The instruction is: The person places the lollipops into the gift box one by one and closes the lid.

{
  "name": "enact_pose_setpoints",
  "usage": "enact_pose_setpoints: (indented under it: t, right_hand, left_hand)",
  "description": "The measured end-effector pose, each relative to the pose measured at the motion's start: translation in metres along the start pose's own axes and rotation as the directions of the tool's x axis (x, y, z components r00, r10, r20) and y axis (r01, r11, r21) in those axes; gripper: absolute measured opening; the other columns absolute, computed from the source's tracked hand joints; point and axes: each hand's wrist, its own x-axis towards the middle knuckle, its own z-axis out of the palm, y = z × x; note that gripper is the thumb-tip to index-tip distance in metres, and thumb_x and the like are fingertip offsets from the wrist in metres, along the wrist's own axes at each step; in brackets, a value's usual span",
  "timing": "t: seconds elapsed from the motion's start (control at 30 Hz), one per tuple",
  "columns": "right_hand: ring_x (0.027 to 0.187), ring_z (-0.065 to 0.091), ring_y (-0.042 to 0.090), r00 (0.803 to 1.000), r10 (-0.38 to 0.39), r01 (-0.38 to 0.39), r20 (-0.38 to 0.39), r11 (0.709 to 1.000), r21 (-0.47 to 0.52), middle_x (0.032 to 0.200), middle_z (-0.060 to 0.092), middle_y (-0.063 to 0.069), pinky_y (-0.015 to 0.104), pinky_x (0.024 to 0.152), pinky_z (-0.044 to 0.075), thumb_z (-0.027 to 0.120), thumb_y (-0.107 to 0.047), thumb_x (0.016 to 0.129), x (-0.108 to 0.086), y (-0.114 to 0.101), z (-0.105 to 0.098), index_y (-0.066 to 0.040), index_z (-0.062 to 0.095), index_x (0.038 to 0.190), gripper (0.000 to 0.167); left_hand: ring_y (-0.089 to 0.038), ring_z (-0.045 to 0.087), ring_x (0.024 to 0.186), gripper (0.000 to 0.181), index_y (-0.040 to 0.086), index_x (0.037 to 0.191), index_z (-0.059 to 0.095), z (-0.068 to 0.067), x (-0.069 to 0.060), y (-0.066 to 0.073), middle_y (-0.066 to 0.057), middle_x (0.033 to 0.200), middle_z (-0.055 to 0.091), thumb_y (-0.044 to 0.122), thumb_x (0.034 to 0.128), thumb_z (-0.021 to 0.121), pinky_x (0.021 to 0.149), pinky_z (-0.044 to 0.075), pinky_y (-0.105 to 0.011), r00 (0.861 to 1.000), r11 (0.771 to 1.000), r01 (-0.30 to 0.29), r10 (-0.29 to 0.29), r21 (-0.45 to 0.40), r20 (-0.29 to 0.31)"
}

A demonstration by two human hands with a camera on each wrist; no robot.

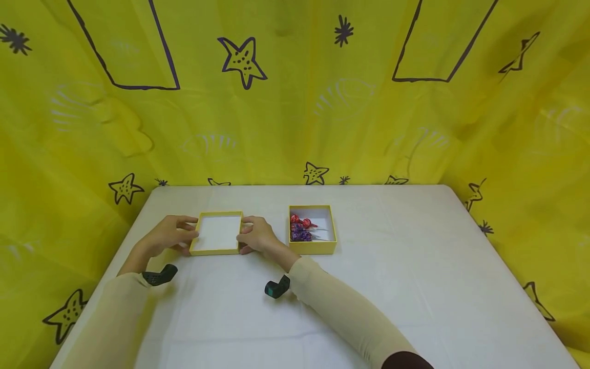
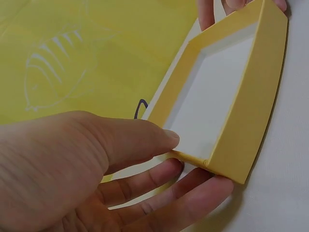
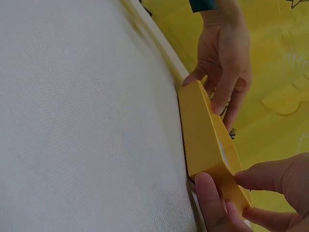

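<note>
A shallow yellow box lid (image 1: 216,251) lies on the table at the left, its white inside facing up. My left hand (image 1: 169,234) holds its left side, thumb over the rim and fingers against the outer wall, as the left wrist view shows. On the opposite side my right hand (image 1: 259,235) pinches the wall, its thumb (image 3: 263,176) at the rim. To the right of that hand stands a deeper yellow box (image 1: 314,248) with a white inside. Several lollipops (image 1: 300,230) in red and purple wrappers lie in its left part, sticks pointing right.
A white cloth covers the table (image 1: 392,282). Yellow curtains (image 1: 286,118) with starfish and fish drawings hang behind it and at both sides. The right forearm (image 1: 341,302) reaches across in front of the deeper box.
</note>
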Motion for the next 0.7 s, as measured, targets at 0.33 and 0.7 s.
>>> enact_pose_setpoints:
  t: [0.33, 0.7]
  right_hand:
    - [0.066, 0.071, 0.024, 1.0, -0.004, 0.003, -0.026, 1.0, -0.018, 0.102, 0.062, 0.011, 0.035, 0.06, 0.063, 0.071, 0.008, 0.09, -0.001, -0.003, 0.003, -0.002, 0.051, 0.147, 0.061]
    - [0.068, 0.074, 0.028, 0.949, -0.278, 0.243, -0.149, 0.946, -0.213, 0.106, 0.067, 0.015, 0.028, 0.054, 0.06, 0.064, 0.011, 0.087, -0.009, -0.024, -0.014, -0.004, 0.055, 0.144, 0.06]
  left_hand:
    - [-0.024, 0.07, 0.083, 0.063, -0.013, 0.15, 0.036, 0.001, 0.0, 0.0, -0.04, 0.141, 0.044, 0.002, 0.0979, 0.067, 0.068, 0.064, -0.04, 1.0, 1.0, 0.007, -0.007, -0.009, -0.029]
    - [-0.046, 0.066, 0.105, 0.057, -0.007, 0.15, 0.041, 0.015, -0.01, 0.042, -0.038, 0.135, 0.053, -0.001, 0.098, 0.063, 0.066, 0.063, -0.046, 0.941, 0.976, -0.18, 0.208, 0.125, -0.266]
